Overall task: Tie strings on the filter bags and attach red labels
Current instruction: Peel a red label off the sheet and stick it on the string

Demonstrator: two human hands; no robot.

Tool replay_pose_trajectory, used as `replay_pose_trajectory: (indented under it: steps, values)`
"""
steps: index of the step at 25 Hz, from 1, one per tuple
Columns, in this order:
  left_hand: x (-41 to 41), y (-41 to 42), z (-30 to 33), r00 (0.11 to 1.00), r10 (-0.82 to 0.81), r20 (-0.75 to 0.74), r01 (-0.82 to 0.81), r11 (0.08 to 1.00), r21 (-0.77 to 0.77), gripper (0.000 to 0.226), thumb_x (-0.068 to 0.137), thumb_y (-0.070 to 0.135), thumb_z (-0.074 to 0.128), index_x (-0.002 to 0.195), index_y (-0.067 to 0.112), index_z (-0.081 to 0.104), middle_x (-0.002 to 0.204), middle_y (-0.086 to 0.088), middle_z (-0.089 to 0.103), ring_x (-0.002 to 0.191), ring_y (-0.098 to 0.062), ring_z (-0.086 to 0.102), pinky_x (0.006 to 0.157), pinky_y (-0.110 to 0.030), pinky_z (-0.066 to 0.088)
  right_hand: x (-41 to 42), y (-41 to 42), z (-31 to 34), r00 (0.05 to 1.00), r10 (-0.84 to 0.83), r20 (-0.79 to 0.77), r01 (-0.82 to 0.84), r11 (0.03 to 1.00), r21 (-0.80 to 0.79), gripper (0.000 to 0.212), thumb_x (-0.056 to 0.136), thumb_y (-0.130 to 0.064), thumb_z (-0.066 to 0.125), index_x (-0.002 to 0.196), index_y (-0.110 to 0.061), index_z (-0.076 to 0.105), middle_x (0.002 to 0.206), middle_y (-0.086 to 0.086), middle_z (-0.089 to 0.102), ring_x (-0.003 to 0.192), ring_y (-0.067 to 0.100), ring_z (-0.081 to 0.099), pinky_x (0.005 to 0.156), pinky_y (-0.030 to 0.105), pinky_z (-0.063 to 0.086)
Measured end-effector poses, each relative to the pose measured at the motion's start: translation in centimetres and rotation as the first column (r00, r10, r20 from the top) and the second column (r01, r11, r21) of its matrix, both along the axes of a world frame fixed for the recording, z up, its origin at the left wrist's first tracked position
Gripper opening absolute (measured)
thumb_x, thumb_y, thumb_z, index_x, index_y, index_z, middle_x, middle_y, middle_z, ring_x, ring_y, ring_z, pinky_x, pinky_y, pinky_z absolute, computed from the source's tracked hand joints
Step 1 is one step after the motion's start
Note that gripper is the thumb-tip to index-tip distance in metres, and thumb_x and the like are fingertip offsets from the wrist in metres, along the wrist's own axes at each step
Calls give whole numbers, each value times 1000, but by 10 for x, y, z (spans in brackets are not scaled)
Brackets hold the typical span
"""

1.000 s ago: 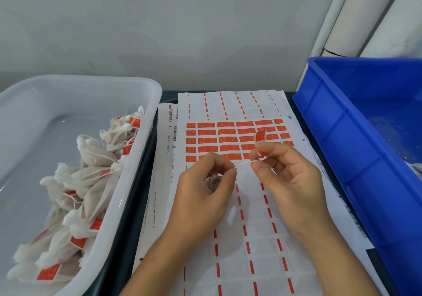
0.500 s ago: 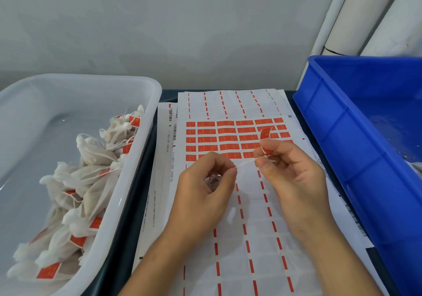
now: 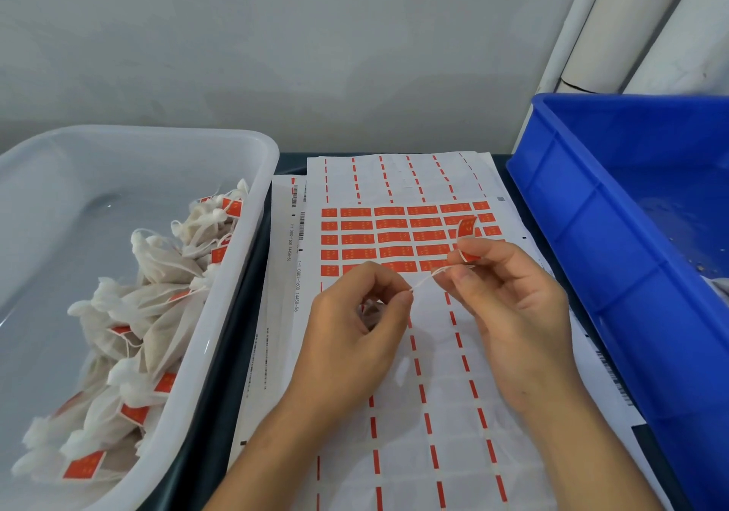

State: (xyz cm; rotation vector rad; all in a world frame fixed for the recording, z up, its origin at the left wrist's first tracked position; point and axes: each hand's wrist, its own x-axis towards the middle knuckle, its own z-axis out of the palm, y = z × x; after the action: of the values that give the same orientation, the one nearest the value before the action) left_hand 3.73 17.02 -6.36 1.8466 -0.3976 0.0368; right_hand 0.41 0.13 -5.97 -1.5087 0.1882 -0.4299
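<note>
Both hands pinch string [image 3: 424, 281] taut: left hand [image 3: 355, 333], right hand [image 3: 509, 305] also holding red label [image 3: 467, 234].

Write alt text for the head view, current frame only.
Two bare hands stretch a thin white string between them above a sheet of red labels: the left hand pinches one end, the right hand pinches the other plus a peeled red label. A white tub of labelled filter bags sits left, a blue crate right.

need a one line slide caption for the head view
Two hands stretch a white string above the label sheet; the right hand pinches a red label, finished filter bags alongside.
</note>
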Motion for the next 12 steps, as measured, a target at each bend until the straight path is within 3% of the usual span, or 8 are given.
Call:
replay_pose_trajectory:
  steps: [5, 12]
  values:
    - [0, -1, -1, 1000, -4, -2, 4, 1000, 12, 19, 99, 20, 68, 91, 37, 67, 94, 21, 69, 98, -5, 67, 81, -8, 52, -1, 0, 1, 999, -7, 34, 5, 999, 54, 21, 84, -32, 75, 106, -34, 75, 111, -8, 77, 102, 16, 76, 80, 26, 62]
    - [1, 0, -1, 1000, 15, -16, -15, 1000, 13, 20, 99, 20, 68, 91, 38, 67, 95, 22, 70, 98, -4, 67, 80, -5, 50, 1, -3, 1, 998, -65, 20, 66, 998, -24, 19, 82, -37, 77, 101, -38, 76, 108, -13, 77, 102, 12, 75, 78, 27, 63]
